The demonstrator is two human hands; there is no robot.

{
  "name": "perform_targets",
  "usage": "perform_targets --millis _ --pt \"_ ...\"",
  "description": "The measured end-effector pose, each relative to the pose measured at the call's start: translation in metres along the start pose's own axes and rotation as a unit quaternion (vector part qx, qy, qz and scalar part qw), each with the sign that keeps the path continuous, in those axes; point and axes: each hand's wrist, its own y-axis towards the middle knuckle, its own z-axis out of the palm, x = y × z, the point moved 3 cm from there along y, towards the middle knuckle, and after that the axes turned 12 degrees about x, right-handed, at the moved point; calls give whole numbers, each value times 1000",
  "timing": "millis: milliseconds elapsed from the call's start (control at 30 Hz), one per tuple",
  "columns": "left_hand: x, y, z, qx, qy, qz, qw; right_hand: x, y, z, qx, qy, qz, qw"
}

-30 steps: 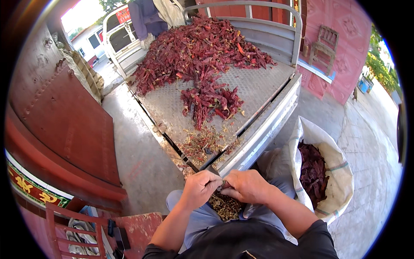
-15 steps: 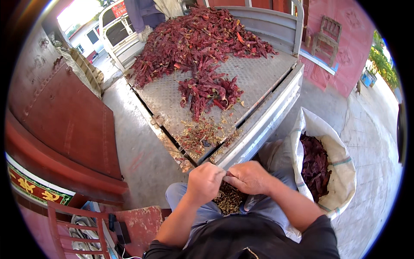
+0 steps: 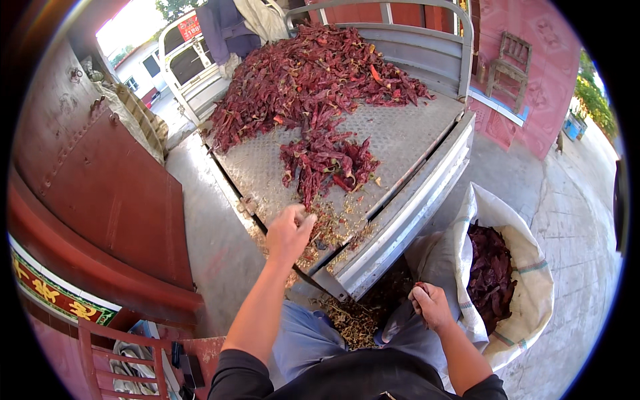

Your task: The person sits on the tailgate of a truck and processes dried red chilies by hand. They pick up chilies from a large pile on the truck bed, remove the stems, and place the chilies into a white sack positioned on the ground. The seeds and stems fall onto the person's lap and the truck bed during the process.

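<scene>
My left hand (image 3: 288, 233) reaches over the near end of the truck bed, fingers curled and thumb close to the forefinger. Its fingertips are at the tip of a small pile of dried red chillies (image 3: 327, 163); what they pinch, if anything, is hidden. Beside the white sack, my right hand (image 3: 432, 307) is closed, with a bit of dark red dried chilli (image 3: 420, 285) showing at the thumb. A large heap of dried chillies (image 3: 307, 80) covers the far part of the bed. Dark red chillies (image 3: 490, 273) lie inside the open sack (image 3: 530, 287).
Seeds and scraps (image 3: 333, 223) litter the near end of the metal truck bed (image 3: 400, 133). Stems and debris (image 3: 357, 320) lie on the ground between my legs. A red chair (image 3: 127, 343) stands at lower left, a red metal door (image 3: 113, 200) at left, a wooden chair (image 3: 510, 70) at far right.
My hands, together over my lap before, have parted. The left has moved forward to the chillies on the truck bed; the right has moved right toward the sack with a chilli in it.
</scene>
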Motion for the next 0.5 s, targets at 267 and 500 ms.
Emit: perform_targets --millis 267,500 --pt "14 42 3 46 93 -76 992 -60 -19 -30 -75 65 -12 995" --pt "27 -13 -17 39 -294 -113 948 -18 4 -4 -13 44 12 999"
